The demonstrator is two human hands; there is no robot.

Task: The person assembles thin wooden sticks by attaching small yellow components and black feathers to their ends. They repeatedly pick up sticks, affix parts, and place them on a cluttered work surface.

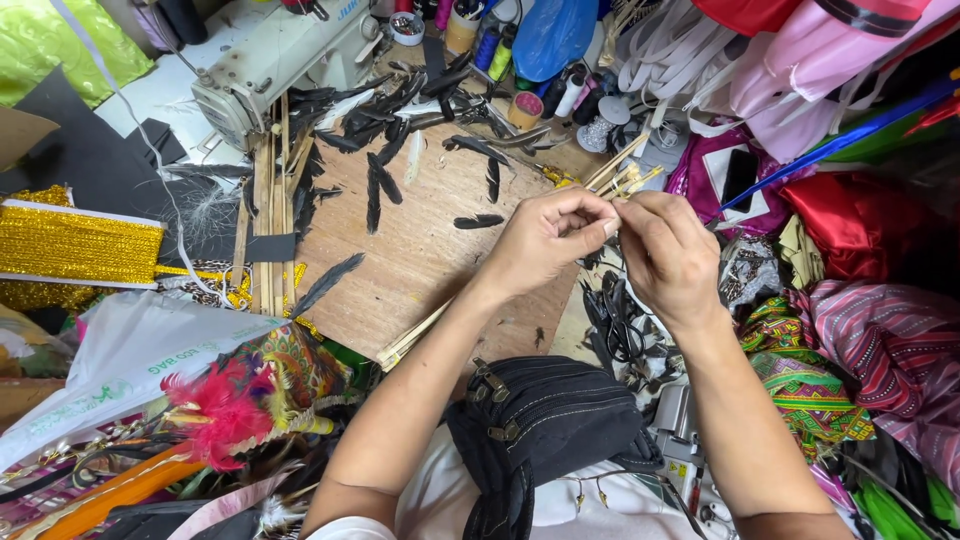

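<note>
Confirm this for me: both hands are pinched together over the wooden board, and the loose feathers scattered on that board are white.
Not quite. In the head view the left hand and right hand do meet, fingertips pinched together, over the wooden board, but the loose feathers scattered on it are black, not white.

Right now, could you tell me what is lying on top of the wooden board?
Loose black feathers lie scattered over the wooden board, with thin bamboo sticks along its left edge. The left hand and right hand cover its right edge, hiding what lies there.
</note>
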